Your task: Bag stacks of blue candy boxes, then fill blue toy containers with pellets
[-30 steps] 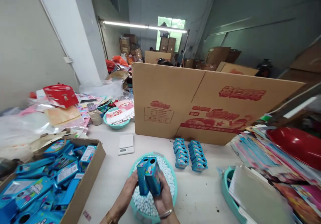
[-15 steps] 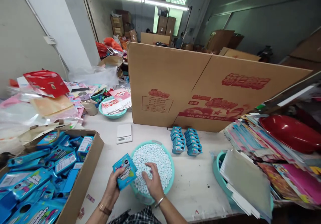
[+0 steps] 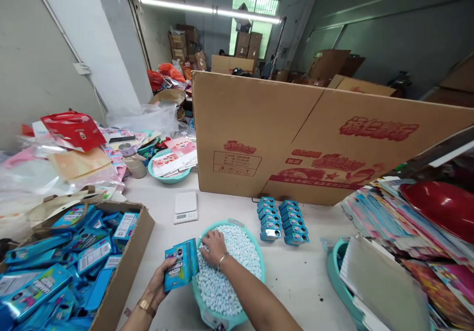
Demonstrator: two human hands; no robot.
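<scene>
My left hand is closed on bright blue flat candy boxes with colourful print, one overlapping another. They are held upright at the left rim of a turquoise basin. Small pale blue and white candies fill that basin. My right hand rests on the candies by the far left rim, close to the boxes. Its fingers are bent and slightly apart; their tips are partly hidden, and no held candy shows.
At left, a cardboard carton holds many blue boxes. Behind the basin are a white scale and two rows of small blue boxes. A large cardboard sheet stands across the table. Papers lie over another basin at right.
My right hand has moved left and away from me across the candies, towards the boxes. The boxes in my left hand are tilted more upright, and a second one now shows. The view has shifted slightly.
</scene>
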